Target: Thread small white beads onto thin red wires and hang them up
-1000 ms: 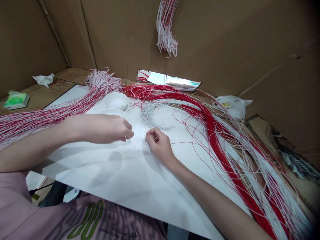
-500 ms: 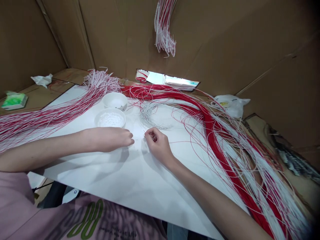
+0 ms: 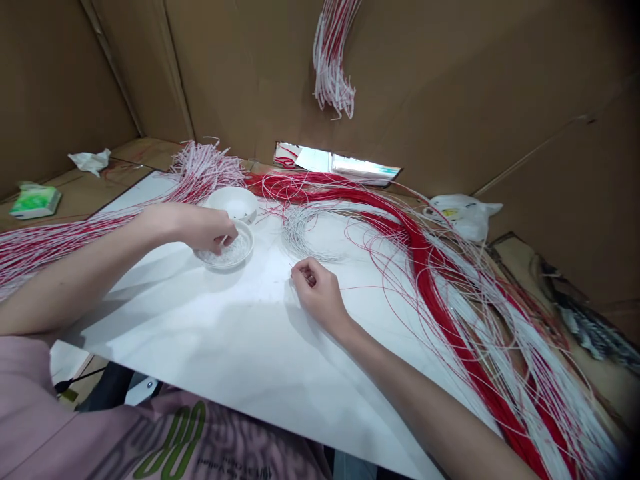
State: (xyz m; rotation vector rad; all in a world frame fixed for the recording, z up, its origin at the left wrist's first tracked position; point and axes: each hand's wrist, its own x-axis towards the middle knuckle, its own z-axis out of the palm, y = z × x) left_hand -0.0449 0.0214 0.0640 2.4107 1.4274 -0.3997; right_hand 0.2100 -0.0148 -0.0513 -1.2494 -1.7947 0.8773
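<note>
My left hand [image 3: 213,230] reaches into the nearer white bowl [image 3: 227,265], which holds small white pieces. Its fingertips are pinched among them, and what they grip is too small to make out. Over the white board [image 3: 235,353], my right hand [image 3: 317,287] is closed on the end of a thin red cord [image 3: 370,287] that trails off to the right. The second white bowl [image 3: 235,197] stands just behind the first, with a few dark specks inside. A loop of thin white cords [image 3: 296,232] lies beyond my right hand.
Thick red and white cord bundles [image 3: 420,253] curve down the right side. Red-and-white strands [image 3: 200,170] lie at the left, and another bunch [image 3: 333,80] hangs at the back. A green tissue pack [image 3: 36,201], crumpled tissue [image 3: 91,161] and plastic bag [image 3: 465,215] lie around the edges.
My left hand has moved left and away from me, from near my right hand into the nearer bowl. My right hand has stayed almost in place, still closed.
</note>
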